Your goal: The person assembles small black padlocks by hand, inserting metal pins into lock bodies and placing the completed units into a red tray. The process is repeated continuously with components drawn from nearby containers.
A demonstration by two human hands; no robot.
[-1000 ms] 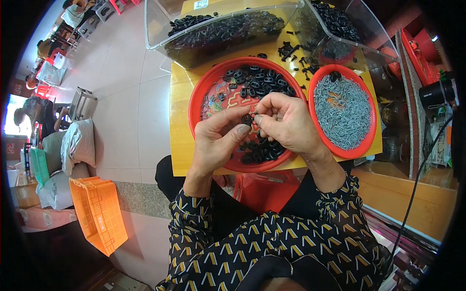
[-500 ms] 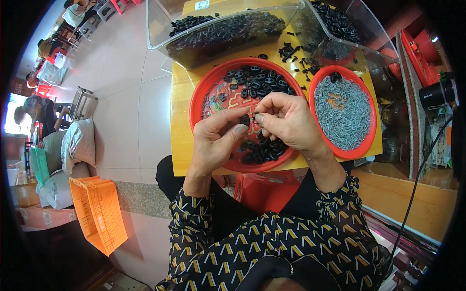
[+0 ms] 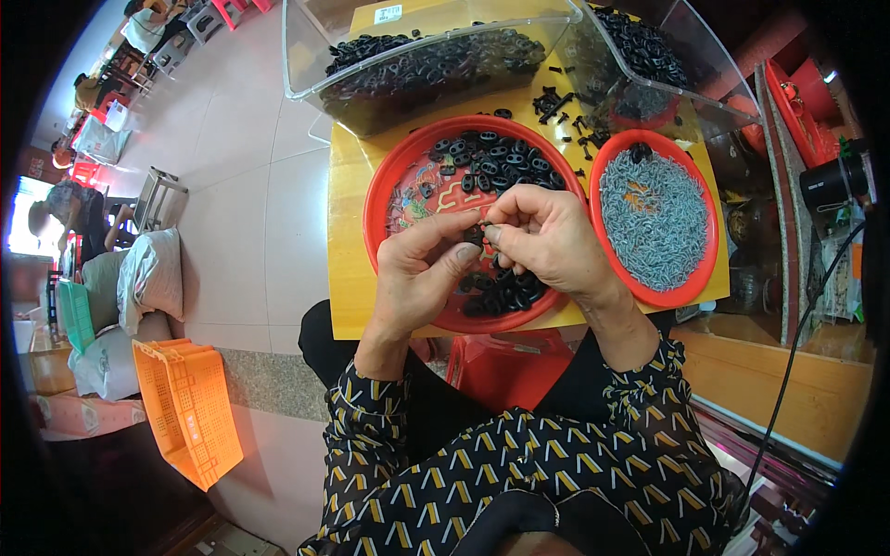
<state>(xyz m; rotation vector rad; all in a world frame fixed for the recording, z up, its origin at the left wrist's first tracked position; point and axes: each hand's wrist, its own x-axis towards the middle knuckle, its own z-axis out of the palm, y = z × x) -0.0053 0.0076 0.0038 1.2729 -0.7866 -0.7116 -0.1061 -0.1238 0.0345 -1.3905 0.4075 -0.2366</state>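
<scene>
Over a round red tray, my two hands meet with fingertips nearly touching. My left hand pinches a small black oval plastic piece between thumb and forefinger. Against it, the thumb and forefinger of my right hand are closed on something tiny and dark, mostly hidden by the fingers. Loose black oval pieces with two holes lie in the far part of the tray. Nearer to me, under my hands, sits another pile of black pieces.
At the right, a red oval tray holds many small silvery screws. Clear plastic bins of black parts stand at the back of the yellow table. Black bolt-like pieces lie between them. An orange crate sits on the floor at left.
My hands have shifted slightly, and the black piece in my left hand is now turned and closer to my right fingertips. The tray sits marginally lower in view.
</scene>
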